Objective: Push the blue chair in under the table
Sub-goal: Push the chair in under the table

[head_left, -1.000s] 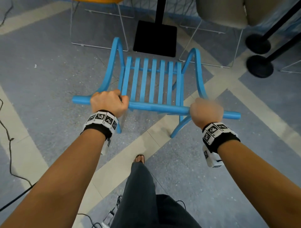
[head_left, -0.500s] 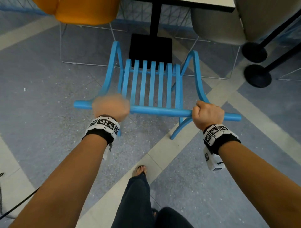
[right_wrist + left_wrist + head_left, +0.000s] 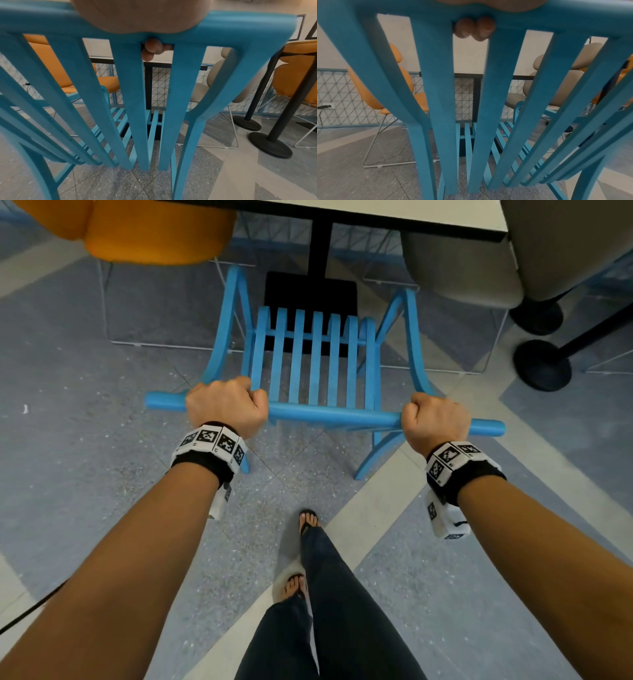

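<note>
At the blue chair (image 3: pixel 308 361), I am gripping its top rail with left hand (image 3: pixel 226 405) and right hand (image 3: pixel 435 421), mid-push; next, I judge, a straight shove under the table (image 3: pixel 394 215).

Bare forearms end in black wristbands (image 3: pixel 205 465) ringed with white blocks printed with black square-patterned markers — one band on each wrist. A white camera unit (image 3: pixel 445 518) hangs beneath the right band. Below, dark trousers (image 3: pixel 342 594) and black flip-flops (image 3: pixel 307 522).
</note>
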A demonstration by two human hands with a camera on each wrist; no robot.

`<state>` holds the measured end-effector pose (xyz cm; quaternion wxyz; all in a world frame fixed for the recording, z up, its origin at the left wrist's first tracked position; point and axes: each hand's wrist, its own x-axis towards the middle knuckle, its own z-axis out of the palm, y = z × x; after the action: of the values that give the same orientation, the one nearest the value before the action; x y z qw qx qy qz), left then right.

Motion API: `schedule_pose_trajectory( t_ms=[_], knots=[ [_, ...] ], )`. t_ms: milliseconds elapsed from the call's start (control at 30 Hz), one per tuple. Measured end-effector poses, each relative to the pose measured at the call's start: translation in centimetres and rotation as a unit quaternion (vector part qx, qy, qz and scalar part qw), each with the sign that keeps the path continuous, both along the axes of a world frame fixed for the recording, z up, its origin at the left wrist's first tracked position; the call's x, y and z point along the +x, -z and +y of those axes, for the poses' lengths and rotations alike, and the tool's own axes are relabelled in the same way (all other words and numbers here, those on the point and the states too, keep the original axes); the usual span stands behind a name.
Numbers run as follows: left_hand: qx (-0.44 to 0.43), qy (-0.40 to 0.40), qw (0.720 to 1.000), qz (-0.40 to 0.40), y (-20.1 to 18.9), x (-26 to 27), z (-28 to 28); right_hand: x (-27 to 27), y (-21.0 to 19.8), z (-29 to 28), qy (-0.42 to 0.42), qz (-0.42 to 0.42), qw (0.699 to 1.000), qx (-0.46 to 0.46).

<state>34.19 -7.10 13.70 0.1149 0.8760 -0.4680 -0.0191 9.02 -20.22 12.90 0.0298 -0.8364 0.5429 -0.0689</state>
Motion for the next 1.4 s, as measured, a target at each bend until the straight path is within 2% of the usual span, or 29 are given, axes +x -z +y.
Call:
schedule_pose_trajectory(
  t_ms=[433, 700, 800, 933, 1166, 1399],
  knots=[
    [0.018, 0.0, 1.0, 0.004, -0.6, 3.6, -7.2, 3.6, 0.2, -7.2, -0.009, -0.032, 0.999, -0.004],
    [0.041, 0.015, 0.999, 0.006, -0.8, 3.9, -7.4, 3.4, 0.3, -7.8, -0.004, -0.03, 0.999, 0.013],
    [0.059, 0.016, 0.998, 0.007, -0.9, 4.2, -7.5, 2.0, 0.6, -8.2, 0.013, -0.04, 0.999, -0.017],
    [0.076, 0.008, 0.997, 0.008, -0.9, 4.3, -7.6, 0.7, 1.0, -8.3, 0.033, -0.006, 0.999, -0.02],
    [0.072, -0.013, 0.997, 0.028, -1.0, 3.8, -7.6, 1.4, -0.1, -7.8, 0.055, -0.078, 0.995, -0.01],
    [0.076, -0.012, 0.997, 0.015, -0.9, 3.5, -7.5, 0.7, 0.3, -7.8, 0.03, -0.079, 0.996, -0.039]
  ],
)
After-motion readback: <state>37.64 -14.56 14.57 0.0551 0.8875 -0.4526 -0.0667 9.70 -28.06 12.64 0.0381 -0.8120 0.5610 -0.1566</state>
